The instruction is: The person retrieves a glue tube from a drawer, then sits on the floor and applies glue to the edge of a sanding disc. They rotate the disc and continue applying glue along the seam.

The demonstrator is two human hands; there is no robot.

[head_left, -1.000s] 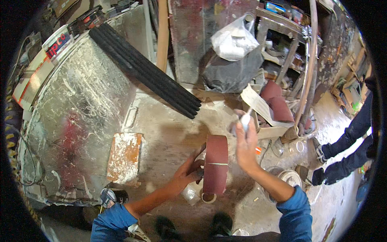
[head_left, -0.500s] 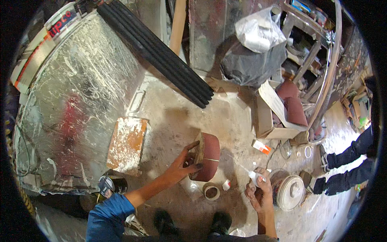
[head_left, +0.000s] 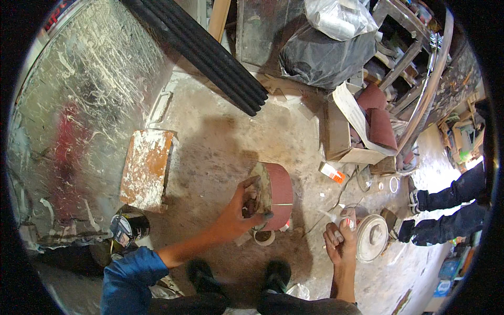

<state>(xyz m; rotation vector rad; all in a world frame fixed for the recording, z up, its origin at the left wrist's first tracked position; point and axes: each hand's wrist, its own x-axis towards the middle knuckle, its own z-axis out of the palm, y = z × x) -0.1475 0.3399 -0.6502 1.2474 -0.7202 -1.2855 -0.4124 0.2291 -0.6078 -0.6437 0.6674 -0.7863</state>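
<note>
My left hand grips a thick sanding wheel, fingers on its pale, worn side face and thumb along the lower edge. A reddish-brown abrasive band wraps the rim, crossed by a thin pale seam. On the right, my right hand is closed around a small white glue bottle, its thin nozzle pointing up and left toward the wheel, apart from it. Fingers hide part of the bottle. Beneath the wheel, a roll of tape lies on the floor, partly covered by it.
A lidded white bucket stands beside my right hand. Left are a paint-spattered board and a black can. Black tubes slant overhead. A carton holds abrasive rolls; another person's legs are at right.
The wheel is turned a little, showing more of its side face. The glue bottle is tilted differently and more covered by my fingers. The whole view has shifted slightly.
</note>
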